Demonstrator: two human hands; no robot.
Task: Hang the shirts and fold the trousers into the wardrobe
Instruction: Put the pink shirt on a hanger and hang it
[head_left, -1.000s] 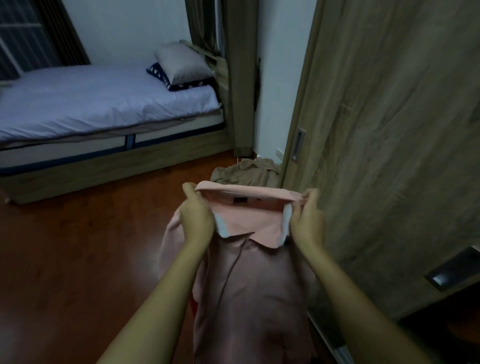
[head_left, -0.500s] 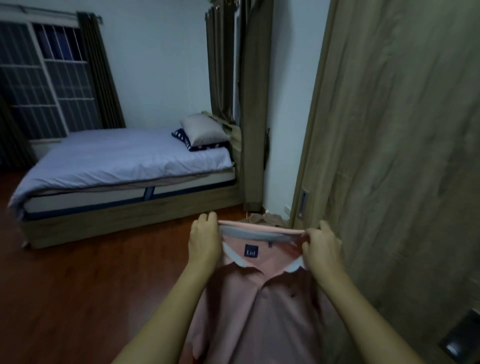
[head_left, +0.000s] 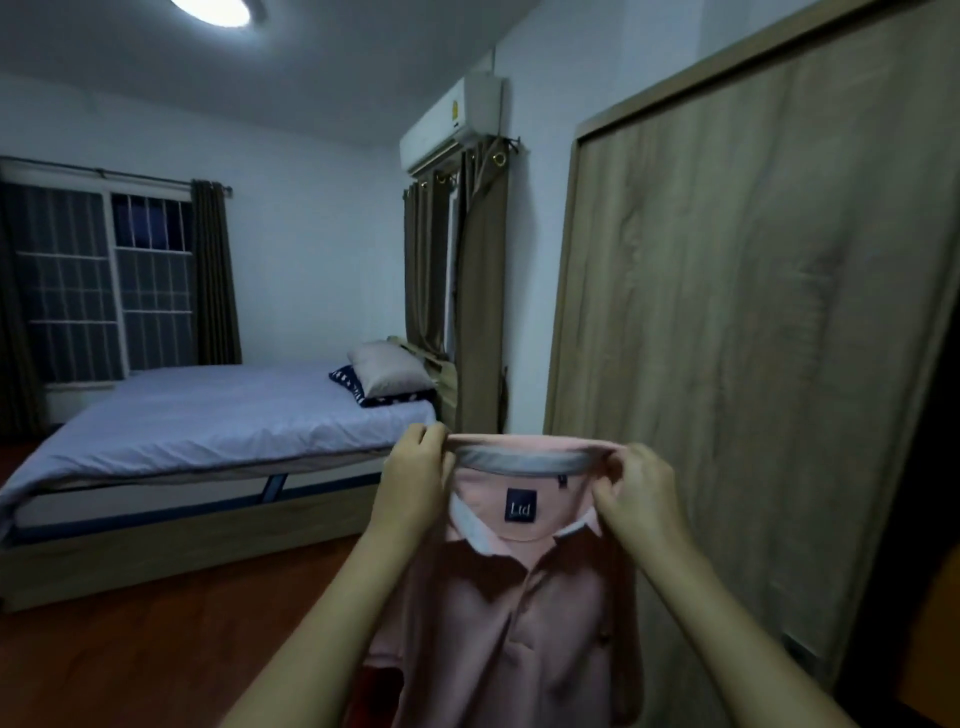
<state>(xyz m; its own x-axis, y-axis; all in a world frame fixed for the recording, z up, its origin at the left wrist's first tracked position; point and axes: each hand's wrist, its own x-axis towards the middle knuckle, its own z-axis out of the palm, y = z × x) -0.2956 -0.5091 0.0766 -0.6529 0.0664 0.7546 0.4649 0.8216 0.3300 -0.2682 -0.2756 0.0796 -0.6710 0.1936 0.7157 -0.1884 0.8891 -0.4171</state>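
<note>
Dim; ceiling lamp (head_left: 210, 10) glares, edges warped.

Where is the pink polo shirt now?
Head view, lower centre: the pink polo shirt hangs from the left hand and right hand, beside the wardrobe door.

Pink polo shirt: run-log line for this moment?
item: pink polo shirt held up | left hand: grips collar | right hand: grips collar | stage: not yet hung | wardrobe door: right of shirt

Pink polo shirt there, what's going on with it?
A person holds the pink polo shirt up by its collar, the left hand and the right hand each pinching one side of it. It dangles beside the wooden wardrobe door, not yet hung up. A bed stands behind, to the left.
</note>
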